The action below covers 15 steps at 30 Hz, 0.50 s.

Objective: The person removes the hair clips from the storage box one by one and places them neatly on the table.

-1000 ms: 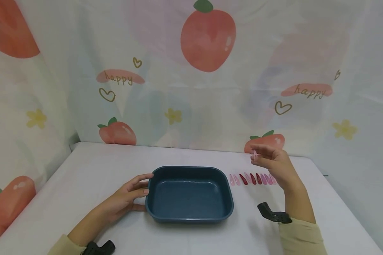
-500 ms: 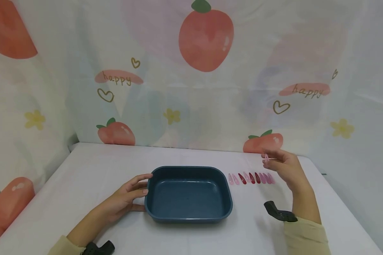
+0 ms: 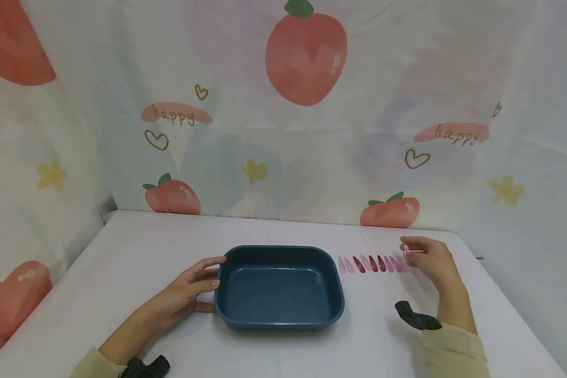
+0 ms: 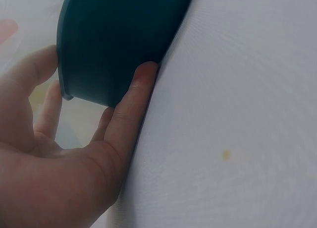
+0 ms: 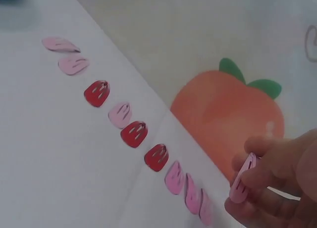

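Note:
My right hand (image 3: 433, 261) pinches a pink snap hair clip (image 5: 242, 181) between thumb and fingers, just above the table by the right end of a row of clips. That row lies on the white cloth and holds several pink hair clips (image 5: 174, 178) and red hair clips (image 5: 97, 94), side by side. To its left stands a dark blue rectangular basin (image 3: 280, 326), with nothing inside. Against the basin's left side rests my left hand (image 3: 179, 296), its fingers spread and fairly straight. In the left wrist view, fingertips touch the basin's rim and lower wall.
A white cloth covers the table (image 3: 184, 236). Behind it hangs a pale curtain (image 3: 283, 157) printed with peaches, hearts and flowers. Each wrist carries a black camera mount, such as the right wrist mount (image 3: 417, 317).
Holding the pink hair clip, my right hand has moved right and then down toward the right end of the row. The left hand and basin stay put.

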Motion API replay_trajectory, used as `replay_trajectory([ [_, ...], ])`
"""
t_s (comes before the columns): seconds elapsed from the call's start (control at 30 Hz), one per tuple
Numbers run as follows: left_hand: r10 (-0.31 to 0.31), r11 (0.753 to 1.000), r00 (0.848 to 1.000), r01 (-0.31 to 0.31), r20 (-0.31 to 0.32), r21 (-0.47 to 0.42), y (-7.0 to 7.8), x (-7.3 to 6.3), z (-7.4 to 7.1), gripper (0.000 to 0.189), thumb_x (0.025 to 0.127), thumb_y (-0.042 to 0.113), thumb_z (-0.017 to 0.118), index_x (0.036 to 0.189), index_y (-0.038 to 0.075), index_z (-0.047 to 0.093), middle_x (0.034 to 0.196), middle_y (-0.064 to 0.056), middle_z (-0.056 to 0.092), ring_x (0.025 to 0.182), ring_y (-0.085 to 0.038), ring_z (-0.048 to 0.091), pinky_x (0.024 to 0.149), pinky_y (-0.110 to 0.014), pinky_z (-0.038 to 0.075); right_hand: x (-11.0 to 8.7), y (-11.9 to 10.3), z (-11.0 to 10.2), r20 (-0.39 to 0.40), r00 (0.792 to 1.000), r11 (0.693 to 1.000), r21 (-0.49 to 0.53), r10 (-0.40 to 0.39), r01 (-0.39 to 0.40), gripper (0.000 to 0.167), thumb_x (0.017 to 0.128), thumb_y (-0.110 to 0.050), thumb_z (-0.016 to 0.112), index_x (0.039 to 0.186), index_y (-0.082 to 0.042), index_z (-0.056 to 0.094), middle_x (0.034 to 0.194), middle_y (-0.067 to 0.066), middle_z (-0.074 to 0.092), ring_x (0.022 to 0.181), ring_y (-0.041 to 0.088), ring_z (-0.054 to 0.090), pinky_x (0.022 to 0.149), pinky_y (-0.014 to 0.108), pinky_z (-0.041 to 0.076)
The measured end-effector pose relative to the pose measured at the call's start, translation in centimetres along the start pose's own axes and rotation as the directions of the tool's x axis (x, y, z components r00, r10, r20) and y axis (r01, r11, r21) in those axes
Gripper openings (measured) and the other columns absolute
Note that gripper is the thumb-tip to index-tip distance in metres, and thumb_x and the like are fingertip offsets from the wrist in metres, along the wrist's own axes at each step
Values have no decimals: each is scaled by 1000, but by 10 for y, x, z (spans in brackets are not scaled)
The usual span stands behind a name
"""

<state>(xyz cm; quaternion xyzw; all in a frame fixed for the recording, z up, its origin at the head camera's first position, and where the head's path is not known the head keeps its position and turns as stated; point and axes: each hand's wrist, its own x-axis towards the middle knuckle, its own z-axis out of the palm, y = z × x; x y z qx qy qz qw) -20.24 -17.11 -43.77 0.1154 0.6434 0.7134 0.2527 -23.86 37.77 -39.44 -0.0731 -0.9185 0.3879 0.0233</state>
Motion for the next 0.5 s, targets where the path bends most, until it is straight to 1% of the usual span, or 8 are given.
replay_trajectory([
  [0.07,-5,1000,1000,5,-7,-1,0,-1,0,56,101,19,59,153,21,36,156,-21,28,129,-32,49,93,-58,52,1,4,2,3,999,998,-47,46,-45,45,95,-5,56,140,2,53,135,29,56,110,35,59,86,37,55],
  [0.17,-10,1000,1000,10,-10,0,0,-1,0,56,101,19,58,153,21,36,156,-20,28,130,-32,48,94,-57,52,1,8,5,2,994,990,-86,113,-112,44,94,-3,56,138,2,54,135,31,54,116,44,51,93,52,51],
  [0.2,-11,1000,1000,11,-11,2,0,-1,1,56,101,19,58,153,21,36,156,-20,28,130,-32,48,94,-57,52,1,9,5,-1,991,987,-91,134,-134,44,94,-2,56,138,2,55,134,32,53,117,45,50,96,55,50],
  [0.27,-9,1000,1000,9,-11,3,0,-1,1,56,102,19,58,153,21,36,157,-20,28,130,-33,48,94,-58,52,2,12,6,-10,988,982,-110,151,-151,43,94,-1,57,136,3,55,133,32,54,116,45,51,96,55,49],
  [0.4,-8,1000,1000,8,-10,-1,-1,2,1,56,101,18,58,153,22,37,157,-19,28,131,-33,47,94,-58,52,5,18,5,-22,989,978,-145,149,-150,44,94,-1,58,138,2,54,132,30,57,120,47,50,98,59,46],
  [0.5,-4,1000,1000,4,0,-5,-2,6,1,57,101,19,59,153,21,36,158,-19,27,132,-34,45,94,-58,52,6,19,1,-25,989,976,-160,148,-151,48,94,-2,57,142,1,51,135,29,55,122,48,48,97,62,44],
])
